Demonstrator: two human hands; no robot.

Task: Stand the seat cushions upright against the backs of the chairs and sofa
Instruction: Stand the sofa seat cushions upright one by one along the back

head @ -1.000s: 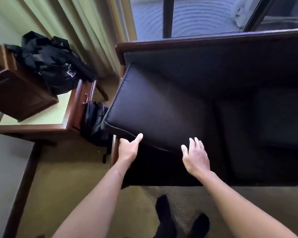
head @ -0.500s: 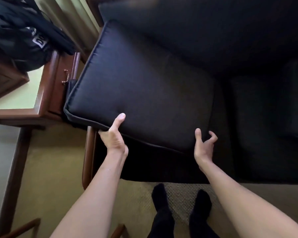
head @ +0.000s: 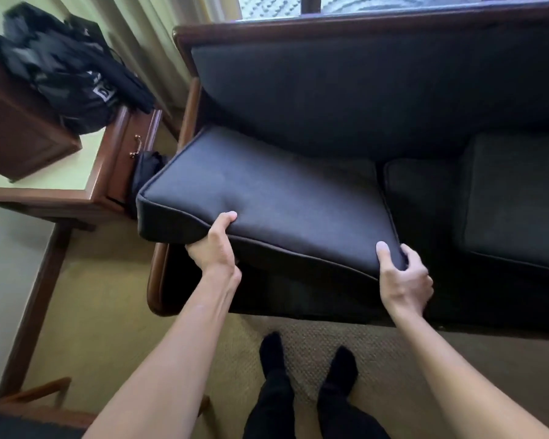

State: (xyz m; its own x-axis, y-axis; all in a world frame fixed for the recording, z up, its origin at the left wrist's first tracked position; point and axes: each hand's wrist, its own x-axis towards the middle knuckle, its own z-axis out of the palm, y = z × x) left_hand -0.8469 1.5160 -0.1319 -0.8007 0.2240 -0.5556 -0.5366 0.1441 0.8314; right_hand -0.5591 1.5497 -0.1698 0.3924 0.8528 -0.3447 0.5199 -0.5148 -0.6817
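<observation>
Both hands are clamped on the front edge of a dark navy rectangular fabric seat cushion (head: pixel 267 198) with piped seams. By the left hand (head: pixel 214 248) the cushion is gripped near its front left part, thumb laid on the top face and fingers tucked beneath. By the right hand (head: pixel 404 277) the front right corner is pinched, thumb on top and fingers curled around the corner and under it.

The cushion is held raised at its front over the left end of a dark-upholstered sofa with a polished reddish-brown wooden frame (head: pixel 362 90). Its rear edge is seen low against the padded sofa back, and its front left corner overhangs the curved wooden armrest (head: pixel 159 280). A dark gap is visible under the lifted front edge. A second dark seat cushion (head: pixel 488 201) lies flat on the sofa just beside it, to the right.

Just beside the sofa's left end stands a reddish-brown wooden side table with a pale green top (head: pixel 76 179); a black bag (head: pixel 70 77) rests on it, and another dark bag (head: pixel 149 166) is wedged between table and armrest, close under the overhanging corner. Olive carpet (head: pixel 102 305) lies open before the sofa, where two feet in black socks (head: pixel 305 359) are planted. Pale curtains (head: pixel 159 33) hang behind the table.
</observation>
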